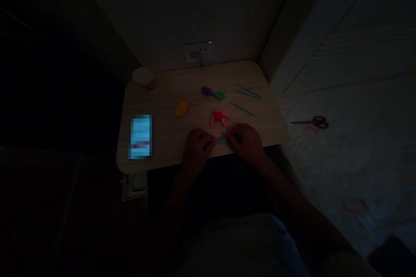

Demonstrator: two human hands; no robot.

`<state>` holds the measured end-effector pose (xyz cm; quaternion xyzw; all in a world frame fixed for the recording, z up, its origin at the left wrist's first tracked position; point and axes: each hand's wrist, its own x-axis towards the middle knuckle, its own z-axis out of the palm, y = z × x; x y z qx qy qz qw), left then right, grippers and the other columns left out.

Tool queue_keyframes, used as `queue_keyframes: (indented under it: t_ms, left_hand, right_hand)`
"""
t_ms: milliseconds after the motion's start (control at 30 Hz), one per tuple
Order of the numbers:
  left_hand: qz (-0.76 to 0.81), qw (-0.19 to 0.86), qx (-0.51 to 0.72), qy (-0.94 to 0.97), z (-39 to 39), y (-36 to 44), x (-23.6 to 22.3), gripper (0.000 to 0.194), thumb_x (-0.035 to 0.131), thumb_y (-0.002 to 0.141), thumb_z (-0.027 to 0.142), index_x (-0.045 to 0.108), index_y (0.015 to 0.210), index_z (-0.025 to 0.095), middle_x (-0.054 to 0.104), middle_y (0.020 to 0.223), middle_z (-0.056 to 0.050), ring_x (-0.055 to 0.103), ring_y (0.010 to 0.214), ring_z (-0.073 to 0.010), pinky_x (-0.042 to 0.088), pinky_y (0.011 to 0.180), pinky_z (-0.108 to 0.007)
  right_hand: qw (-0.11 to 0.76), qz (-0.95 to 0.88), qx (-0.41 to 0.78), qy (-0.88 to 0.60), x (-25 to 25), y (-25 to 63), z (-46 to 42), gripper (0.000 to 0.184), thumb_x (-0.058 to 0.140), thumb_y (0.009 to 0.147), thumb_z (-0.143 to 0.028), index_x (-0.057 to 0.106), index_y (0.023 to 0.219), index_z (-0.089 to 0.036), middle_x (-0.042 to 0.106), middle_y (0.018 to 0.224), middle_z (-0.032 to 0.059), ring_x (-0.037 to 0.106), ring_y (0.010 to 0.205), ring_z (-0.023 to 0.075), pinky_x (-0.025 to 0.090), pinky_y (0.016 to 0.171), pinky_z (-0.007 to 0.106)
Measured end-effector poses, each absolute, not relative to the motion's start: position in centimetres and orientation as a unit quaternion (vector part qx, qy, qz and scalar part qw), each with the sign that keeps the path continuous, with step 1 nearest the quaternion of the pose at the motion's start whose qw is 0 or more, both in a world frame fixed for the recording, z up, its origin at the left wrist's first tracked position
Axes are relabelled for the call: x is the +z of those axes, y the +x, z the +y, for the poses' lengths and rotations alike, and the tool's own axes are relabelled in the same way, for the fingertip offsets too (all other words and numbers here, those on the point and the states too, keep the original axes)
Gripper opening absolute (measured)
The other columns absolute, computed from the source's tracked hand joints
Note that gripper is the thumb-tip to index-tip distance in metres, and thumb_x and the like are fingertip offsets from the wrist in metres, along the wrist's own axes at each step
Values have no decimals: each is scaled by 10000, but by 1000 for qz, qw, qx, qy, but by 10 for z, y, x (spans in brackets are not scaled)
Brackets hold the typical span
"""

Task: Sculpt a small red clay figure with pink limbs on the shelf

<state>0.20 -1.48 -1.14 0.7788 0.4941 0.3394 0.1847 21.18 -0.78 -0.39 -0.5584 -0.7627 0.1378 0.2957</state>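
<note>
The scene is very dark. Near the table's front edge, my left hand (197, 143) is closed in a pinch, with a small pinkish sliver at its fingertips. Facing it, my right hand (246, 139) is also closed, its fingers at the right end of a short light-blue strip (221, 140). This strip spans the gap between both sets of fingertips; its material cannot be made out. Just beyond my hands lies a red, round piece (218, 116) with several pink, leg-like pieces around it, resembling modelling clay.
On the wooden table (165, 138) lie a lit phone (141, 137), a cup (144, 78), and orange (181, 108), purple (206, 91) and green (220, 95) lumps. Thin blue sticks (248, 91) rest at the right. Scissors (312, 122) lie on the pale surface beyond. A wall socket (198, 53) holds a plug.
</note>
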Motion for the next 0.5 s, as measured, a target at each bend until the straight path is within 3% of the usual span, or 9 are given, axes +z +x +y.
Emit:
queue_keyframes:
  t_ms: [500]
  left_hand:
    - [483,174,349,784,-14,2,-15,26,719,921,216,725,905,197,641,936,-40,594,938,-216,507,897,-392]
  right_hand:
    - [260,-762,113,-582,0,206,-9,229,662,956,-323,706,767,-200,705,830,88,639,852,258,456,773,362]
